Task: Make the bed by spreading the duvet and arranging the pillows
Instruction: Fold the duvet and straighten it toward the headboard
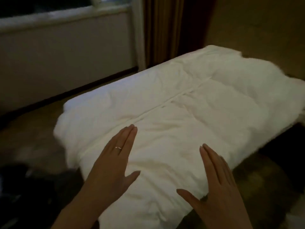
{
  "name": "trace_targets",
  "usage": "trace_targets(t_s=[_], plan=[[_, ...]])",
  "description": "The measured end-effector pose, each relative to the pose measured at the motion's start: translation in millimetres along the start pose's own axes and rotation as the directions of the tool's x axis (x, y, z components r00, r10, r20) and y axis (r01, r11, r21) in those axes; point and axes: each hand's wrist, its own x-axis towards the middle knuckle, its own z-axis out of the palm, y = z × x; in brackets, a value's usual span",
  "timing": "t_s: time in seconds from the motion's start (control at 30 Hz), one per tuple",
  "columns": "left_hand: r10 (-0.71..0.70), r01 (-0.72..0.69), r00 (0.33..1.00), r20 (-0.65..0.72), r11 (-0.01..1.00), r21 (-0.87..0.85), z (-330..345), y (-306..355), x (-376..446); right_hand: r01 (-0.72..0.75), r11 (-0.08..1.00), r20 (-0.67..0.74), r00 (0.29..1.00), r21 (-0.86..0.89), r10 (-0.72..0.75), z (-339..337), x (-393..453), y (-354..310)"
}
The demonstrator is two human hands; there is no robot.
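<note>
Smoothing is being carried out on the white duvet (181,104), which is lying along the bed and covering what can be seen of it. The left hand (113,156) is being held flat with its fingers straight and together, a ring (118,147) being worn on one of them, and it is resting on or just above the near part of the duvet. The right hand (216,180) is being held likewise, fingers straight and thumb spread, near the duvet's right edge; nothing is being gripped by either hand, and the two are being kept apart. The spreading is judged to be largely done, though creases and a raised ridge down the middle are being left to flatten. No pillows are being shown, so their arranging is judged to be outstanding. A curtain (161,30) is hanging beyond the bed.
</note>
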Motion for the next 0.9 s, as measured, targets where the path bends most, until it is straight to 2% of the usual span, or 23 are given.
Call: trace_targets(t_s=[0.1,0.23,0.33,0.43,0.5,0.57,0.6,0.67,0.7,0.73,0.8,0.87,0.9], plan=[[-0.243,0.243,0.97,-0.029,0.97,0.008,20,24,-64,0.142,0.986,0.136,0.979,0.083,-0.153,14,-10,17],[-0.512,0.512,0.859,0.007,0.859,0.018,61,43,-160,0.241,0.942,0.328,0.892,0.234,-0.31,56,-45,21],[-0.669,0.67,0.742,0.035,0.742,-0.026,108,45,-214,0.254,0.911,0.454,0.803,0.325,-0.386,104,-76,19],[-0.791,0.787,0.61,0.046,0.599,-0.148,182,32,-248,0.197,0.904,0.538,0.748,0.379,-0.388,175,-113,21],[-0.893,0.864,0.431,0.13,0.367,-0.345,251,15,-261,0.052,0.927,0.634,0.715,0.372,-0.295,227,-139,25],[-0.946,0.819,0.212,0.244,0.036,-0.573,322,-5,-272,-0.201,0.923,0.793,0.59,0.327,-0.153,283,-163,31],[-0.954,0.771,0.085,0.287,-0.119,-0.626,354,-16,-276,-0.336,0.896,0.856,0.509,0.292,-0.088,311,-173,33],[-0.93,0.659,-0.113,0.349,-0.333,-0.674,412,-37,-284,-0.476,0.837,0.912,0.404,0.271,-0.066,365,-192,40],[-0.917,0.622,-0.156,0.366,-0.379,-0.685,433,-45,-285,-0.493,0.825,0.92,0.385,0.275,-0.076,387,-201,42],[-0.911,0.6,-0.165,0.378,-0.397,-0.695,448,-50,-284,-0.508,0.814,0.921,0.382,0.282,-0.08,406,-208,43],[-0.929,0.591,-0.178,0.326,-0.365,-0.719,464,-50,-283,-0.548,0.784,0.92,0.385,0.292,-0.073,433,-221,42],[-0.96,0.61,-0.203,0.195,-0.28,-0.742,469,-41,-290,-0.601,0.752,0.923,0.384,0.272,-0.027,445,-234,40],[-0.97,0.619,-0.192,0.149,-0.237,-0.749,468,-34,-293,-0.652,0.716,0.93,0.367,0.249,0.011,448,-242,41]])
